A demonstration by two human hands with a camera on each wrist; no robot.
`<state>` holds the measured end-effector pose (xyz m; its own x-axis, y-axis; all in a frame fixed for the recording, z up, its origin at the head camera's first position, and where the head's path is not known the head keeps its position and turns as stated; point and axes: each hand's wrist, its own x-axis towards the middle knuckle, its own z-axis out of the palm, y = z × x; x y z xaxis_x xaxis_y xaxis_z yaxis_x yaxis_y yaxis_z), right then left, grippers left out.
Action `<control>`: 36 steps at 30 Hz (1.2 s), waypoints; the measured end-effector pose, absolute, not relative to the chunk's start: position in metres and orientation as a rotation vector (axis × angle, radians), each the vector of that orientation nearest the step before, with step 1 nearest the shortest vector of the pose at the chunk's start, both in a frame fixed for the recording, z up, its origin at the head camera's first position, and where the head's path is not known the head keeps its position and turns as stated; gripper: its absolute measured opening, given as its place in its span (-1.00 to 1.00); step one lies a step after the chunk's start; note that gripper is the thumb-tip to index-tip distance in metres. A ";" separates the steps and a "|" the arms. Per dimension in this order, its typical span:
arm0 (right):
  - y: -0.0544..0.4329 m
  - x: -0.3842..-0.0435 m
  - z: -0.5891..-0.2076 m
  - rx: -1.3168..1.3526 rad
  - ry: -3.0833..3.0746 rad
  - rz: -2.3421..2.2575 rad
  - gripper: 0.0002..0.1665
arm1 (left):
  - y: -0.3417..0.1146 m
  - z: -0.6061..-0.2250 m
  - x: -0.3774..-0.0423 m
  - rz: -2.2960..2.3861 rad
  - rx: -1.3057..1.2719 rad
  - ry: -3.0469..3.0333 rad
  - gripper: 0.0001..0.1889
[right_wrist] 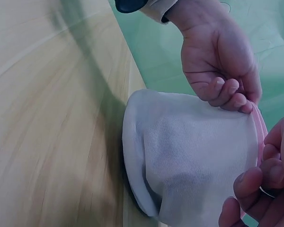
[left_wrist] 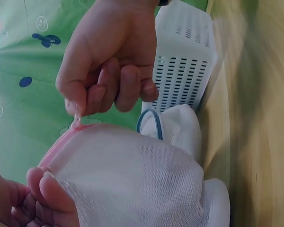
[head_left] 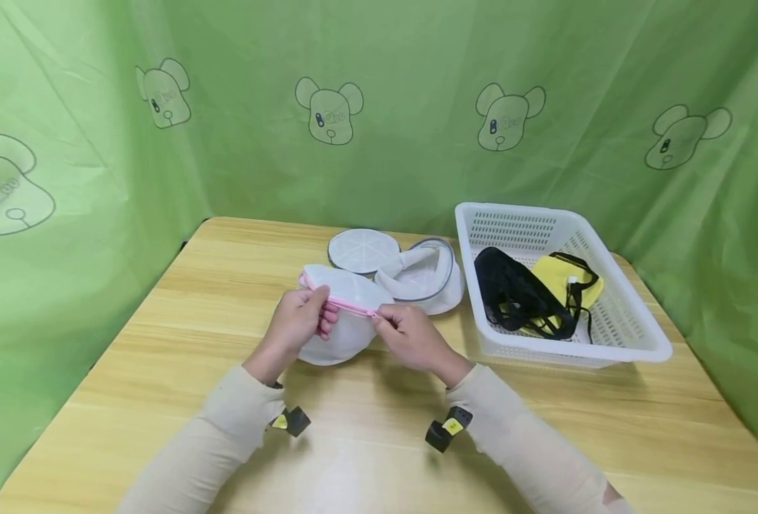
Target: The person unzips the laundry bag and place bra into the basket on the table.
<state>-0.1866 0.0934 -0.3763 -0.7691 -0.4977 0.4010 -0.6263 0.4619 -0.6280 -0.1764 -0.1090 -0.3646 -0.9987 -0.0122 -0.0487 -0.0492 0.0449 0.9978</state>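
Observation:
A white mesh laundry bag [head_left: 337,341] with a pink zipper [head_left: 352,307] stands near the middle of the table. My left hand [head_left: 298,318] pinches the bag's top edge beside the zipper, thumb on top. Between thumb and forefinger, my right hand [head_left: 412,335] grips the small zipper pull [left_wrist: 77,118] at the zipper's right end. The left wrist view shows the zipper line running between both hands, with the mesh side [left_wrist: 132,175] bulging below. In the right wrist view, my left hand [right_wrist: 220,61] holds the bag's upper corner.
Behind the bag lie a flat round mesh piece [head_left: 364,251] with dark trim and another white mesh bag [head_left: 446,303] with a grey-blue rim. At right, a white plastic basket [head_left: 636,353] holds a black item [head_left: 514,289] with straps and a yellow item [head_left: 549,271]. Green curtains surround the wooden table [head_left: 180,321].

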 end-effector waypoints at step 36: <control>0.119 -0.203 -0.388 0.805 -2.654 1.178 -0.58 | -0.136 -0.361 -0.179 2.111 -0.130 2.199 -0.60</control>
<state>-0.2030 0.1194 -0.3882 -0.8496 -0.4184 0.3212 -0.5188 0.5534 -0.6516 -0.1792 -0.1364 -0.3611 -0.9922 0.0012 -0.1244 -0.1243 0.0410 0.9914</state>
